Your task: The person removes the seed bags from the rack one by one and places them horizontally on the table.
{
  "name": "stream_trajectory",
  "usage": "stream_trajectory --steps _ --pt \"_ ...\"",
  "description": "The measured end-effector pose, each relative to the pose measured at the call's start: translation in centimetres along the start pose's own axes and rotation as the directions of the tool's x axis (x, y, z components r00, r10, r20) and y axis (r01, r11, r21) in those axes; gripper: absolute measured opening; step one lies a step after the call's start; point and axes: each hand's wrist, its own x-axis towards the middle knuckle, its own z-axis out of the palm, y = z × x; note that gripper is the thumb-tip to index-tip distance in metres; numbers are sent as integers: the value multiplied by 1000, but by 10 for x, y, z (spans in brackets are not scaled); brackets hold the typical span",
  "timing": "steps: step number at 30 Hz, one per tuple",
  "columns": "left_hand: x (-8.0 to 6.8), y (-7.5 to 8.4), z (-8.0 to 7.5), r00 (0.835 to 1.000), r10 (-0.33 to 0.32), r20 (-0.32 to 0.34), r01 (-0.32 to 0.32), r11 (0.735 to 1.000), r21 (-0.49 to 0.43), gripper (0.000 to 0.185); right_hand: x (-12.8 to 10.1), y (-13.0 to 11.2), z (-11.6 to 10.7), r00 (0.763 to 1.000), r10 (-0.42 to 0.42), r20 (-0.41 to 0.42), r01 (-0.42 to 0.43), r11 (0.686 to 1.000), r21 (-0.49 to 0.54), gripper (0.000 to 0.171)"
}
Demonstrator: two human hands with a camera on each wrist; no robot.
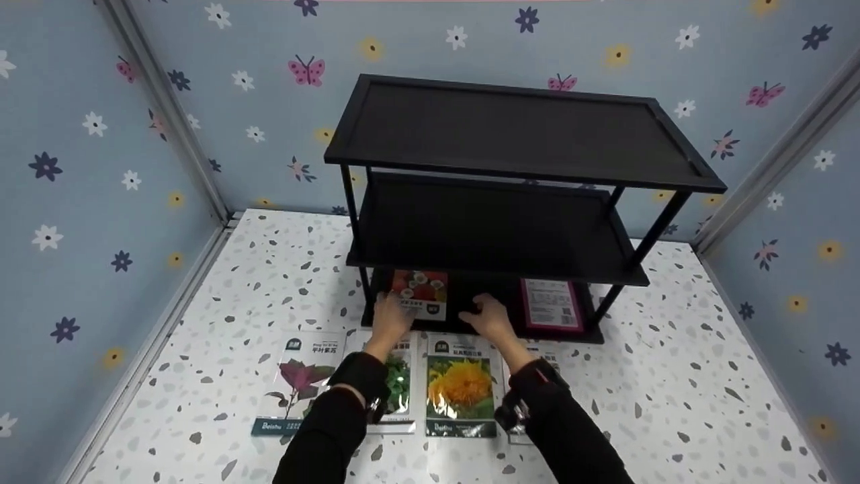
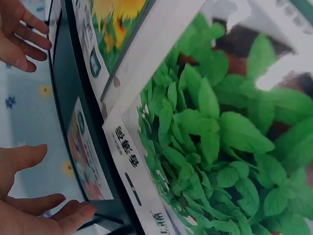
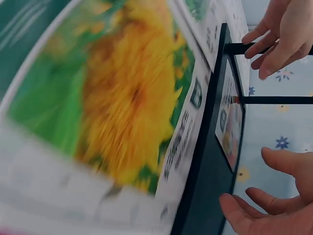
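Note:
Low at the shelf's front, my left hand [image 1: 393, 319] is beside a seed packet with a red and orange picture [image 1: 420, 296] lying on the bottom tier. In the left wrist view that hand's fingers [image 2: 73, 215] are spread and loosely bent, with nothing gripped. My right hand [image 1: 490, 319] hovers over the bare middle of the bottom tier, its thumb and fingers apart and holding nothing. To its right lies a pink-bordered packet [image 1: 551, 304], printed side up. Below my wrists, a yellow-flower packet [image 1: 461, 390] and a green-leaf packet [image 3: 198, 7] lie on the table.
The black three-tier shelf [image 1: 497, 222] stands on a speckled white table [image 1: 222, 323], its upper tiers overhanging my hands. A packet with a purple leaf [image 1: 301, 380] lies at the left of the front row. Another packet [image 1: 521, 438] is mostly hidden under my right wrist. Flowered walls [image 1: 430, 40] enclose the table.

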Motion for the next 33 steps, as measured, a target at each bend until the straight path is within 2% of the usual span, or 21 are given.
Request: stream_trajectory --steps 1,3,5,8,10,13,15,16,17,18,21,23,24,25,28,30,31,33 --pt "5 -3 1 999 -4 -34 3 1000 -21 43 6 2 4 1000 16 3 -16 999 31 48" --pt "23 -28 23 990 16 -138 -19 1000 -19 43 31 27 23 999 15 -30 -12 997 78 53" --pt "38 -48 39 987 -12 -162 6 999 -34 48 55 49 43 998 59 -23 -56 991 119 54" --pt "46 -59 51 986 -100 -134 93 994 -60 48 86 80 73 993 101 -65 -87 978 189 61" --pt "40 -46 41 982 -177 -60 170 980 -104 47 79 64 71 984 179 -20 -168 952 257 63" --pt "46 -56 56 980 -168 -104 157 982 -101 42 50 25 56 979 202 6 -189 904 384 66" --pt "60 -79 80 979 -146 -139 131 985 -111 42 33 -2 44 967 243 71 -247 846 473 64" --pt "68 -91 91 982 -138 -126 123 985 -123 44 28 -11 40 964 251 91 -262 819 511 63" --pt "81 -108 110 979 -140 -147 122 985 -126 42 24 -17 37 960 256 110 -273 790 549 62" --pt "90 -118 121 979 -136 -152 113 983 -146 38 21 -21 34 957 260 132 -287 760 583 61" --pt "119 -148 149 973 -196 -117 169 963 -208 33 25 -19 33 945 277 176 -322 678 660 59" --pt "134 -163 161 962 -249 -109 216 943 -254 35 25 -16 31 945 272 184 -321 652 687 56" --pt "140 -171 165 959 -275 -73 243 926 -289 42 27 -11 32 946 264 188 -317 639 701 56" --pt "143 -173 164 948 -316 -38 289 904 -316 51 29 -7 34 948 256 189 -312 631 710 56" --pt "141 -169 154 933 -361 4 337 867 -366 74 29 -4 34 948 252 192 -310 613 727 55" --pt "134 -158 143 930 -368 10 345 863 -369 81 30 -1 34 951 239 195 -303 599 742 52" --pt "127 -147 132 928 -371 29 355 858 -371 81 29 -4 32 950 245 193 -305 601 739 49" --pt "118 -131 117 935 -353 27 338 869 -362 77 28 -6 27 948 252 192 -309 603 735 43"
